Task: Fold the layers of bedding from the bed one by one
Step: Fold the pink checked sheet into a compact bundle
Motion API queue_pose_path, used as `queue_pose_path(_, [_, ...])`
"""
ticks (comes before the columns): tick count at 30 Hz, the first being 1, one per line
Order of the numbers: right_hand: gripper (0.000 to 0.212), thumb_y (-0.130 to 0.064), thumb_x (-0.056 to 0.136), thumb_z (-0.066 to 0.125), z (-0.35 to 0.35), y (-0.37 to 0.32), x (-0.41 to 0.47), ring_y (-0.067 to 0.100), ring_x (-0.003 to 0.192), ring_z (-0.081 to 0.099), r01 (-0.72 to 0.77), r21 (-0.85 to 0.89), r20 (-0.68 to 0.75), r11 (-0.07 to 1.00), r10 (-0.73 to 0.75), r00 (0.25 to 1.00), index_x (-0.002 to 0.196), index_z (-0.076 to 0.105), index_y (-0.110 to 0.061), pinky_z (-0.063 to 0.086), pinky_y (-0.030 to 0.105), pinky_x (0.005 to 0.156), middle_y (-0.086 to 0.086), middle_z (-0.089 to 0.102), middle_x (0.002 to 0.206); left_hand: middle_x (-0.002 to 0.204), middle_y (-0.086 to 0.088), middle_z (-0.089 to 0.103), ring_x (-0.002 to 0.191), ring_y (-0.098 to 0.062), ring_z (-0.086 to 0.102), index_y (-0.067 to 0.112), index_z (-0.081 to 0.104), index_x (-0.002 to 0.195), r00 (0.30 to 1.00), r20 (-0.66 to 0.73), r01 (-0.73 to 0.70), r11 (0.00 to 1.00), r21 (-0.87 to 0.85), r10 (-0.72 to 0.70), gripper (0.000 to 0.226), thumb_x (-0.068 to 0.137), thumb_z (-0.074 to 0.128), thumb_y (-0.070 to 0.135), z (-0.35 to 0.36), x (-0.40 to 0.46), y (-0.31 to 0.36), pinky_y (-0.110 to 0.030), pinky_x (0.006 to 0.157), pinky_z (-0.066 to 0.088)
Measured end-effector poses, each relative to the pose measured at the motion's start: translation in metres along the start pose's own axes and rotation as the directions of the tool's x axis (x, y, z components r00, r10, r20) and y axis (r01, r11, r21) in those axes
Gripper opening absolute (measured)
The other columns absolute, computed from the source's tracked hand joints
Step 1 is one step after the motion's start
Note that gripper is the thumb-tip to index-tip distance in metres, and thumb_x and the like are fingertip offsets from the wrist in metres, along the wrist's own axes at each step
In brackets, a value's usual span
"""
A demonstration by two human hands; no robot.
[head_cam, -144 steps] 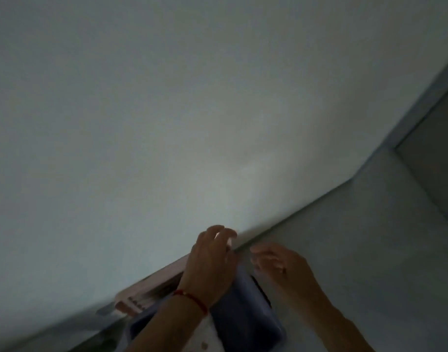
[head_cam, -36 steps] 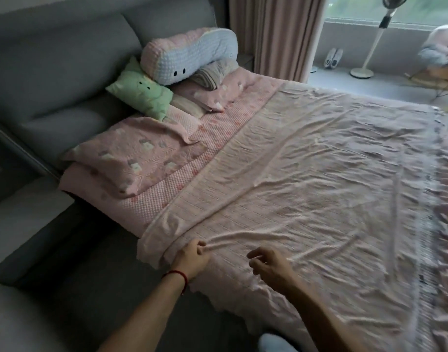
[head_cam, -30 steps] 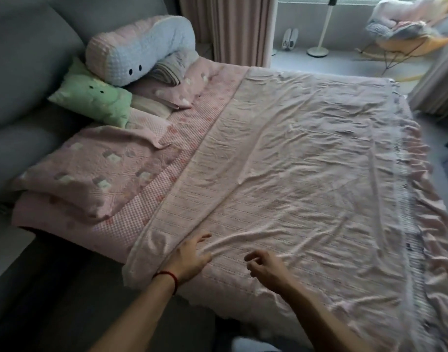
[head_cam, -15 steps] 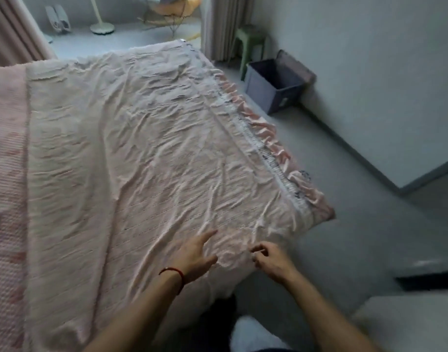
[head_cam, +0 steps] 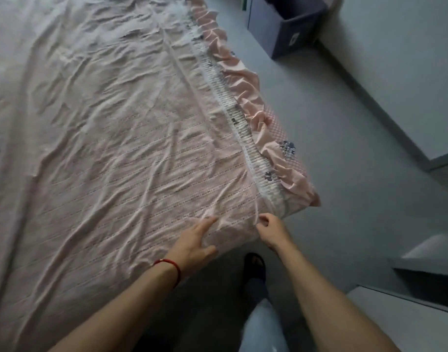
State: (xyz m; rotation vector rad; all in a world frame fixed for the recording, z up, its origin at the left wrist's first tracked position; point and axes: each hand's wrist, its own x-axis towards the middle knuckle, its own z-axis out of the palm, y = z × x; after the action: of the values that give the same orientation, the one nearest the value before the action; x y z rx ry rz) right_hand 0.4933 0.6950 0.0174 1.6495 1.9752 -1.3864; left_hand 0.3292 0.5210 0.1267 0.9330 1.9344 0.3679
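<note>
Grey floor point(head_cam: 332, 138), one blanket point(head_cam: 116, 148), two hands

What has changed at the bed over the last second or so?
The person shifted from the pillow end to the bed's foot corner. The right hand now pinches the pink top sheet near the ruffled edge; the left hand lies open on it. The sheet stays spread flat, unfolded.

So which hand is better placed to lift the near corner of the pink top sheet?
Right. The right hand is already at the pink top sheet's corner; the left hand lies flat, farther in.
</note>
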Motion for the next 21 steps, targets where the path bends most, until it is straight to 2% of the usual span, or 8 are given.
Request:
queue_pose_path(4, [0.059, -0.026, 0.094, 0.064, -0.016, 0.004, 0.077, 0.034, 0.137, 0.046, 0.023, -0.055, 0.034, 0.998, -0.021, 0.999, 0.146, 0.045, -0.005, 0.038, 0.039, 0.112, 0.017, 0.049, 0.146, 0.161, 0.004, 0.031, 0.144, -0.013, 0.035, 0.029, 0.03, 0.156, 0.989, -0.024, 0.146, 0.985, -0.086, -0.149, 0.072, 0.093, 0.06, 0.016, 0.037, 0.051, 0.037, -0.007, 0.099, 0.024])
queue_pose_path(6, [0.075, -0.039, 0.093, 0.065, -0.014, 0.003, 0.097, 0.036, 0.142, 0.037, 0.01, -0.136, 0.038, 0.991, -0.004, 0.999, 0.153, 0.033, -0.008, 0.034, 0.045, 0.115, 0.018, 0.038, 0.155, 0.157, 0.004, 0.039, 0.124, -0.007, 0.051, 0.03, 0.034, 0.155, 0.966, -0.055, 0.239, 0.956, -0.172, -0.252, 0.067, 0.094, 0.059, 0.017, 0.046, 0.074, 0.052, 0.003, 0.08, 0.029])
queue_pose_path(8, [0.088, -0.05, 0.09, 0.066, -0.004, 0.001, 0.105, 0.039, 0.144, 0.033, -0.024, -0.18, 0.023, 0.983, 0.029, 0.999, 0.155, 0.024, -0.008, 0.033, 0.051, 0.115, 0.019, 0.036, 0.155, 0.152, -0.001, 0.047, 0.106, -0.003, 0.054, 0.028, 0.037, 0.154, 0.941, -0.08, 0.302, 0.921, -0.245, -0.329, 0.064, 0.095, 0.059, 0.018, 0.051, 0.092, 0.06, 0.002, 0.068, 0.034])
queue_pose_path(10, [0.085, -0.055, 0.089, 0.067, 0.003, 0.001, 0.113, 0.04, 0.137, 0.043, -0.067, -0.152, -0.024, 0.986, 0.064, 0.998, 0.148, 0.031, -0.006, 0.039, 0.051, 0.109, 0.021, 0.05, 0.145, 0.152, -0.004, 0.048, 0.121, -0.011, 0.055, 0.027, 0.04, 0.152, 0.922, -0.089, 0.339, 0.897, -0.282, -0.377, 0.062, 0.094, 0.06, 0.02, 0.053, 0.104, 0.067, -0.012, 0.08, 0.04])
queue_pose_path(12, [0.06, -0.049, 0.094, 0.062, -0.001, 0.0, 0.116, 0.039, 0.127, 0.053, -0.033, -0.157, -0.012, 0.987, 0.032, 0.999, 0.133, 0.048, -0.005, 0.042, 0.046, 0.102, 0.02, 0.06, 0.132, 0.15, -0.005, 0.048, 0.131, -0.019, 0.052, 0.027, 0.041, 0.151, 0.906, -0.083, 0.372, 0.875, -0.309, -0.415, 0.06, 0.094, 0.06, 0.021, 0.052, 0.11, 0.071, -0.021, 0.09, 0.043])
queue_pose_path(16, [0.031, -0.032, 0.1, 0.062, -0.033, 0.021, 0.097, 0.037, 0.094, 0.063, 0.195, -0.046, -0.007, 0.98, -0.195, 0.981, 0.099, 0.06, 0.0, 0.035, 0.035, 0.07, 0.02, 0.064, 0.093, 0.136, -0.007, 0.058, 0.121, -0.021, 0.058, 0.024, 0.048, 0.145, 0.883, -0.059, 0.427, 0.851, -0.307, -0.465, 0.051, 0.095, 0.059, 0.021, 0.053, 0.098, 0.069, -0.034, 0.101, 0.05])
queue_pose_path(18, [0.034, -0.029, 0.099, 0.065, -0.055, 0.04, 0.093, 0.041, 0.086, 0.063, 0.205, -0.055, -0.103, 0.977, -0.21, 0.972, 0.094, 0.058, 0.005, 0.033, 0.037, 0.065, 0.029, 0.065, 0.091, 0.133, -0.008, 0.061, 0.12, -0.021, 0.059, 0.023, 0.05, 0.144, 0.871, -0.054, 0.453, 0.842, -0.293, -0.488, 0.051, 0.094, 0.06, 0.021, 0.054, 0.089, 0.062, -0.032, 0.102, 0.048])
queue_pose_path(21, [0.039, -0.037, 0.099, 0.063, -0.075, 0.051, 0.11, 0.047, 0.099, 0.063, 0.076, -0.086, -0.096, 0.993, -0.084, 0.992, 0.103, 0.063, 0.002, 0.046, 0.044, 0.078, 0.031, 0.068, 0.106, 0.127, -0.006, 0.063, 0.116, -0.023, 0.06, 0.023, 0.051, 0.141, 0.845, -0.051, 0.497, 0.818, -0.29, -0.532, 0.048, 0.094, 0.059, 0.022, 0.057, 0.078, 0.05, -0.03, 0.098, 0.048])
